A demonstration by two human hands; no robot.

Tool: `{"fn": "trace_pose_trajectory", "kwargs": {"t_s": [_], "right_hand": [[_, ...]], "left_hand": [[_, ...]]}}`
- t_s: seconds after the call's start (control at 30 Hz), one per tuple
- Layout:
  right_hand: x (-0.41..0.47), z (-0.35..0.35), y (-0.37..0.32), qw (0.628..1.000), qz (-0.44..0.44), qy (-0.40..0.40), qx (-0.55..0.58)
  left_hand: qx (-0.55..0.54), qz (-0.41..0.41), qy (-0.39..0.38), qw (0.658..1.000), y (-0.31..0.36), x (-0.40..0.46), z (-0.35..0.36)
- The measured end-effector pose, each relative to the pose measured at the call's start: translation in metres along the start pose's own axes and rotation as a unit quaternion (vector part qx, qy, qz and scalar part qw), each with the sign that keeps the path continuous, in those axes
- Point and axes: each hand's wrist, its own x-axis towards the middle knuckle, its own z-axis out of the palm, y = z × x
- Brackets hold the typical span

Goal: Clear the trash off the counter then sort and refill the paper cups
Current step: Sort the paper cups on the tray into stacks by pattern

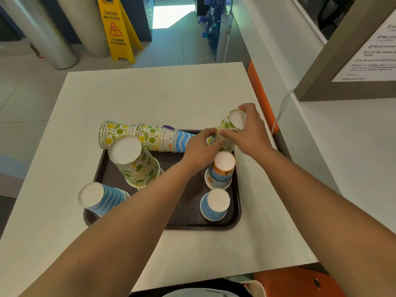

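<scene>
- At two o'clock on the tray (188, 224), both hands are gripping a lemon-print cup stack (232, 125): left hand (201, 148) pinching low, right hand (249, 129) closing around its top.
- At ten o'clock, a mixed stack (141, 136) is lying sideways, partly on the tabletop (150, 95).

I saw a white table (150, 97) carrying a dark brown tray (188, 219); a lying cup stack (137, 133) overhung the tray's far-left rim.

Both hands grip a green-and-yellow fruit-print cup stack (230, 129) over the far right corner of a dark brown tray (188, 219): the left hand (200, 151) low, the right hand (248, 129) near its top. A mixed stack (141, 136) lies sideways along the tray's far edge; upturned blue-striped cups (214, 204) stand nearer.
</scene>
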Motion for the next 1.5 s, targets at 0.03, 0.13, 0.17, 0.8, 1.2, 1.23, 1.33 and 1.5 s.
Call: {"fn": "trace_pose_trajectory", "kwargs": {"t_s": [0.03, 0.13, 0.17, 0.8, 1.2, 1.23, 1.33, 1.5], "right_hand": [[0.000, -0.001, 0.000, 1.000, -0.004, 0.000, -0.005], [0.000, -0.001, -0.002, 1.000, -0.005, 0.005, -0.017], [0.000, 0.000, -0.003, 1.000, -0.004, 0.000, -0.023], [-0.013, -0.010, -0.051, 0.997, -0.060, -0.031, -0.039], [-0.091, 0.058, -0.099, 0.974, -0.065, -0.196, 0.093], [-0.094, 0.071, -0.102, 0.970, -0.061, -0.212, 0.103], [-0.098, 0.105, -0.111, 0.965, -0.046, -0.223, 0.130], [-0.103, 0.139, -0.111, 0.970, -0.022, -0.197, 0.142]], "left_hand": [[-0.004, 0.003, 0.005, 1.000, 0.001, 0.000, 0.001], [-0.009, 0.007, 0.013, 1.000, 0.005, 0.001, 0.001], [-0.009, 0.002, 0.009, 1.000, 0.005, 0.001, 0.001], [-0.048, 0.010, 0.020, 0.999, 0.033, -0.032, -0.038], [0.086, 0.144, 0.116, 0.979, 0.020, -0.111, -0.157], [0.086, 0.134, 0.120, 0.980, 0.012, -0.114, -0.164], [0.104, 0.092, 0.109, 0.984, -0.013, -0.114, -0.180], [0.110, 0.038, 0.053, 0.992, -0.045, -0.106, -0.192]]}}
